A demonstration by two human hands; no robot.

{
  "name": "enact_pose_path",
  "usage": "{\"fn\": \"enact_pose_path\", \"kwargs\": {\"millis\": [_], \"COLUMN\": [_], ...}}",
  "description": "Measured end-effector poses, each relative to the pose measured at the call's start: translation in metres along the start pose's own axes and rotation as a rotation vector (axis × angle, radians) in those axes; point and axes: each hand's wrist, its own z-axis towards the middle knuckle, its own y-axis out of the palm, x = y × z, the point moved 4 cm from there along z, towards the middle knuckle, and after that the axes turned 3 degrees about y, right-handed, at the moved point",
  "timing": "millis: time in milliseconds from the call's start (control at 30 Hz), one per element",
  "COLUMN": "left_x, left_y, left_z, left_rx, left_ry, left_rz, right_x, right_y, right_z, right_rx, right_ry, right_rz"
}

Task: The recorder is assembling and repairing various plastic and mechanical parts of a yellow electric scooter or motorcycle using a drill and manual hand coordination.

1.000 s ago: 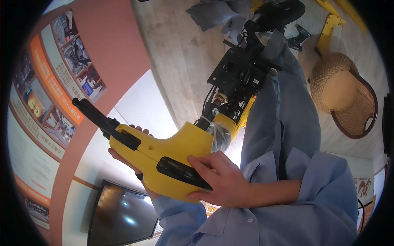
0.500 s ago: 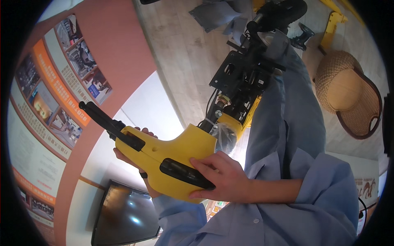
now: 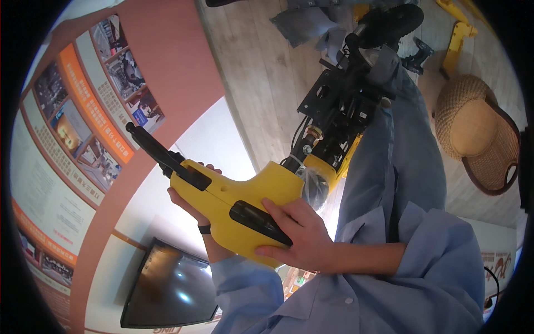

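A yellow plastic handlebar housing [image 3: 233, 195] with black inserts and a black lever [image 3: 156, 147] at its upper-left end is held between both hands. My left hand [image 3: 189, 206] grips it from behind, closed around it and partly hidden. My right hand [image 3: 300, 234] is closed on its lower right side, thumb and fingers around the long black insert [image 3: 253, 220]. Just right of the housing are a black steering column with cables [image 3: 295, 158], a bunched clear plastic bag [image 3: 314, 189] and a black metal frame [image 3: 322, 94] with a wheel [image 3: 400, 22] at the far end.
Grey plastic pieces [image 3: 300, 30], yellow parts [image 3: 456, 47] and a black tool [image 3: 417, 58] lie on the wooden floor [image 3: 250, 55]. A woven hat-shaped object [image 3: 475, 133] is at right. A poster wall [image 3: 172, 50] and black screen [image 3: 167, 284] fill the left.
The yellow housing and both hands have shifted slightly rightward and up in the picture. The floor and frame appear shifted right too. Both hands keep their hold.
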Motion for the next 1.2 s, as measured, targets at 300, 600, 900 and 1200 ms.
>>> {"fn": "enact_pose_path", "kwargs": {"millis": [300, 600, 900, 1200], "left_x": [0.006, 0.064, 0.055, 0.049], "left_y": [0.023, 0.107, 0.142, 0.137], "left_z": [-0.004, -0.017, -0.009, -0.002], "left_rx": [0.012, -0.878, -1.165, -1.104], "left_ry": [0.017, 1.257, 0.61, 0.733], "left_rz": [0.188, 1.693, 1.728, 1.652], "right_x": [0.003, 0.007, 0.005, 0.002], "right_y": [0.003, 0.0, -0.001, 0.001], "right_z": [0.005, 0.002, 0.003, -0.003], "right_rx": [-0.006, 0.021, 0.056, 0.069], "right_ry": [-0.065, -0.113, -0.139, -0.007], "right_rz": [-0.013, -0.09, -0.099, -0.145]}}
